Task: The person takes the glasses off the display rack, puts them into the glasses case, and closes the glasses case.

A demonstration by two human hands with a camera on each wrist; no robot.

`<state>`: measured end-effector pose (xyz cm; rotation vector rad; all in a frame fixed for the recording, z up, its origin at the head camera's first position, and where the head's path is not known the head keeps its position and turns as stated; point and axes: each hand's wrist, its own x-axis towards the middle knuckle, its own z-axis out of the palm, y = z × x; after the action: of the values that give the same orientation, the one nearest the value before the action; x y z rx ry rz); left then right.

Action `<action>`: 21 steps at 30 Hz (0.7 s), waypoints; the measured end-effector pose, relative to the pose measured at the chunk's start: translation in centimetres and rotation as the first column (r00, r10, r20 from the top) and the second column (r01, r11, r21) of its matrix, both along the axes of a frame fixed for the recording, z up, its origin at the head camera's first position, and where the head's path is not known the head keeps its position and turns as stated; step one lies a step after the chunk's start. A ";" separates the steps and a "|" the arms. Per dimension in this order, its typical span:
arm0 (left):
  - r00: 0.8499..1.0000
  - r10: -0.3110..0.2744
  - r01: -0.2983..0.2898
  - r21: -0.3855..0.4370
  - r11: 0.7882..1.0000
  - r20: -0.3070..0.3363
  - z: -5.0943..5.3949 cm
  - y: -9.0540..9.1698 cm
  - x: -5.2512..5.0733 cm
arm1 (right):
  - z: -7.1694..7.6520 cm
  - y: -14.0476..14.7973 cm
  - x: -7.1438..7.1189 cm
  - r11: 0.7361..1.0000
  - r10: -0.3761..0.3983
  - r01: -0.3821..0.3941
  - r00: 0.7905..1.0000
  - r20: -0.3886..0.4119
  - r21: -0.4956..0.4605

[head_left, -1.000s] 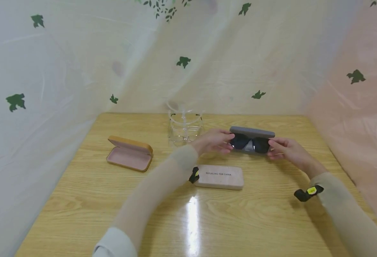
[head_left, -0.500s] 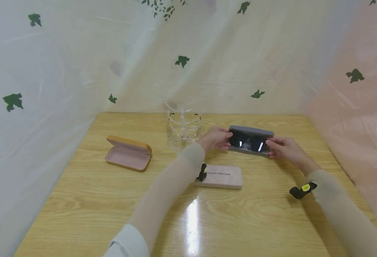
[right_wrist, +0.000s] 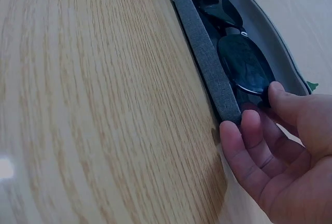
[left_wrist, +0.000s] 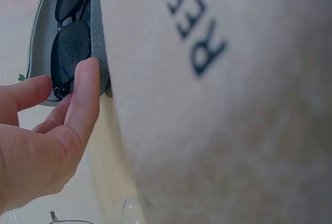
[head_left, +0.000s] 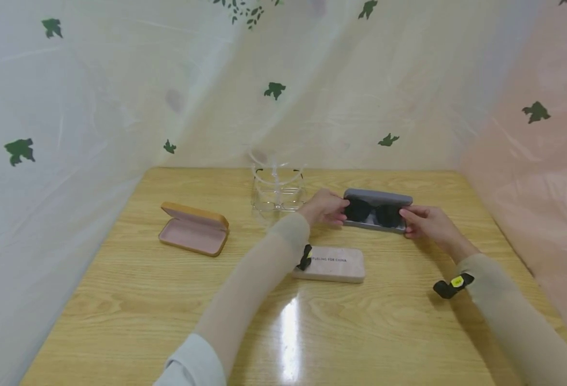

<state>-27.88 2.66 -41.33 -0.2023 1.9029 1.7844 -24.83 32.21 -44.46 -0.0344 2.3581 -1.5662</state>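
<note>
Dark sunglasses lie in the mouth of the open grey case, lenses toward the person. At the case's left end the left hand pinches one side of the frame, thumb and fingers nearly closed; at its right end the right hand pinches the other, fingertips also against the case wall. In front of the grey case lies a shut, pale lettered case, its left end hidden by the left wrist's black strap. Left of the grey case, beyond the left hand, stands a clear rack with eyeglasses; farther left, an open orange case. Behind it hangs a bird-patterned curtain.
</note>
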 end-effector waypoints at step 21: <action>0.999 0.030 -0.031 -0.023 0.999 -0.036 0.4 0.6 0.6 | 1.5 -1.4 0.6 0.981 -0.193 0.193 0.981 0.031 -0.003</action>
<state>-27.31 3.29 -40.89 -0.2101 1.9568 1.7973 -24.25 30.77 -42.98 0.2223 2.3939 -1.6476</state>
